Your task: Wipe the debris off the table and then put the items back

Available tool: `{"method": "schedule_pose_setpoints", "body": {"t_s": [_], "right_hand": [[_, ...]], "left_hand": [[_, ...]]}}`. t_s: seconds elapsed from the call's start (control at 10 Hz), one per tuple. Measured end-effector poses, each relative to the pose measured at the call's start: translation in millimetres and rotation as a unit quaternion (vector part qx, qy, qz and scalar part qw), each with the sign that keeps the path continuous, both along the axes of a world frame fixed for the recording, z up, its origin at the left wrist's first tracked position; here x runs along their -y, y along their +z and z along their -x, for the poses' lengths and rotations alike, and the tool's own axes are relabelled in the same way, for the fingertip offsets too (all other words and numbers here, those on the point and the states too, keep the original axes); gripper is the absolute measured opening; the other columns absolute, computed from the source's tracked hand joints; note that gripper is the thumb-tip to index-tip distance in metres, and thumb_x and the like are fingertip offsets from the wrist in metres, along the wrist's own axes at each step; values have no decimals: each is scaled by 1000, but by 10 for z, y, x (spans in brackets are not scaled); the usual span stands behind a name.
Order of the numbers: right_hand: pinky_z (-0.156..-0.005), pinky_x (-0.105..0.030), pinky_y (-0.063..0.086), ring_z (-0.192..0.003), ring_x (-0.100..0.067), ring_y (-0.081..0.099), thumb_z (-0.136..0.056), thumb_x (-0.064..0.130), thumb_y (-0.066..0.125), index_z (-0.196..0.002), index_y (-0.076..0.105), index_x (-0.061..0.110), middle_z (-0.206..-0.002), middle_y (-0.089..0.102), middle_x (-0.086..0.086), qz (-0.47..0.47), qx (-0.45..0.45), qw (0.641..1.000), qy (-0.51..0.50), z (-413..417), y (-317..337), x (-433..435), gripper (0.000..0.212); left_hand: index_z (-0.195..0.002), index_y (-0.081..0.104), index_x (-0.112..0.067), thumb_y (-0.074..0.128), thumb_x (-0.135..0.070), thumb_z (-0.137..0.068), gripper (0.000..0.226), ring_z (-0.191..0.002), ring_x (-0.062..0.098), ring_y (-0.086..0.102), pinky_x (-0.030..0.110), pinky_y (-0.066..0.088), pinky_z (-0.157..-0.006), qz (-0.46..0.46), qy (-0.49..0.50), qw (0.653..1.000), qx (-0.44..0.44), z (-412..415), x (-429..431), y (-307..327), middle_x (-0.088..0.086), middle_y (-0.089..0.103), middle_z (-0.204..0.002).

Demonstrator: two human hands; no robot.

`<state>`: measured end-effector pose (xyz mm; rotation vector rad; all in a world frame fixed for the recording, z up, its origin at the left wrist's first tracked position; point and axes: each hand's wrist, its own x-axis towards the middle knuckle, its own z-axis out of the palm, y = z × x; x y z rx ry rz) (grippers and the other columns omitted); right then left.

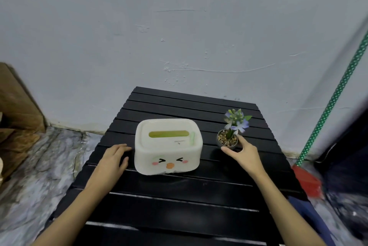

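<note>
presently, head view, one entry per item.

slatted black table [179,202]: we see no debris on the bare slats, though the surface is dark and the picture blurred, so small crumbs could escape us.

tissue box [168,146]: cream, with a cartoon face, sitting mid-table. our left hand [113,159] lies flat on the slats just beside its left side, fingers loose, holding nothing.

small flower pot [229,140]: upright at the table's right, gravel on top, pale blue blooms above. our right hand [242,151] has thumb and forefinger spread round its near side; we cannot tell whether they press the pot or are only near it.

risks, as we judge them: the pot is top-heavy and narrow, so a sideways nudge could tip it and scatter gravel across the slats. the gaps between slats could swallow gravel. the pot sits near the right edge; a push outward could send it off.

broom [336,94]: leaning at right, apart from the table.
</note>
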<state>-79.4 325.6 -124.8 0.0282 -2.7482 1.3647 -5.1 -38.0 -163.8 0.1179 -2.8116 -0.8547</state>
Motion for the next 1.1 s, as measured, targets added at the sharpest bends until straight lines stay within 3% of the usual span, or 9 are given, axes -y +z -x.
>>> {"method": "schedule_pose_setpoints", "body": {"t_s": [0.2, 0.4, 0.6, 0.8, 1.0, 1.1], "right_hand": [[-84, -25, 38, -97, -12, 53, -72, 37, 72, -115, 57, 21, -96, 61, 6, 31, 26, 998, -51, -338, -18, 82, 48], [-96, -38, 44, -107, -18, 56, -69, 47, 71, -114, 57, 26, -107, 67, 0, 17, 27, 997, -73, -514, -95, 136, 51], [-93, -42, 45, -104, -21, 56, -70, 47, 69, -97, 57, 31, -99, 64, 2, -1, 11, 996, -86, -505, -71, 188, 33], [-101, -52, 37, -119, -26, 46, -66, 58, 64, -116, 54, 20, -125, 55, -6, -38, 43, 996, -74, -433, -67, 153, 63], [-107, -49, 31, -129, -26, 37, -76, 40, 67, -133, 35, 12, -140, 42, -10, -29, 27, 998, -57, -593, 179, 103, 71], [-103, -39, 33, -127, -24, 39, -79, 33, 66, -132, 39, 12, -138, 43, -9, -1, -22, 998, -60, -768, 386, 75, 64]], "left_hand": [[-120, 52, -12, 51, -13, -88, 33, -127, 23, 37, 41, 39, -104, -10, 1, 1000, 13, -244, -114, 67, 9, 47, -133], [-120, 52, -11, 51, -13, -88, 33, -126, 23, 38, 40, 36, -105, -15, -2, 1000, 14, -424, -164, 106, 9, 46, -134], [-121, 51, -12, 51, -13, -88, 33, -128, 22, 37, 37, 34, -106, -22, 1, 1000, 13, -444, -183, 93, 8, 46, -135], [-122, 51, -12, 51, -15, -88, 34, -127, 22, 37, 38, 35, -106, -27, 2, 1000, 15, -461, -191, 97, 8, 46, -135], [-122, 50, -14, 52, -15, -87, 35, -126, 22, 38, 37, 35, -105, -45, -5, 999, 0, -557, -213, 198, 7, 47, -133], [-122, 49, -15, 53, -15, -87, 36, -123, 22, 41, 35, 35, -104, -75, 8, 997, -23, -634, -219, 341, 7, 48, -132]]}}
